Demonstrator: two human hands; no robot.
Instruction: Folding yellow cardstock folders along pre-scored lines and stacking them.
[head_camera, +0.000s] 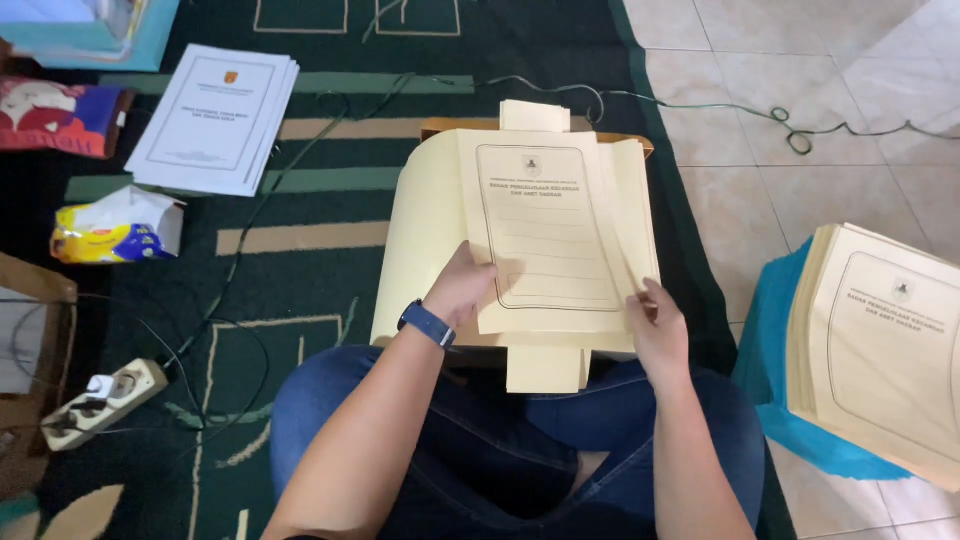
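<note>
We saw a cream cover sheet (548, 235) lying atop a folder pile (425, 240) at frame centre; the left hand (462, 290) pinched its seven-o'clock corner, the right hand (655, 325) gripped its five-o'clock edge. A second stack (880, 345) lay at three o'clock.

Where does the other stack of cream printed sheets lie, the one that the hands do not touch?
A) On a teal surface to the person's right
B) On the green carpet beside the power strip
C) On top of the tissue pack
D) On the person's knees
A: the untouched stack of cream sheets rests on a teal surface at the right, while both hands, left hand and right hand, hold the cream sheet in front.
</note>
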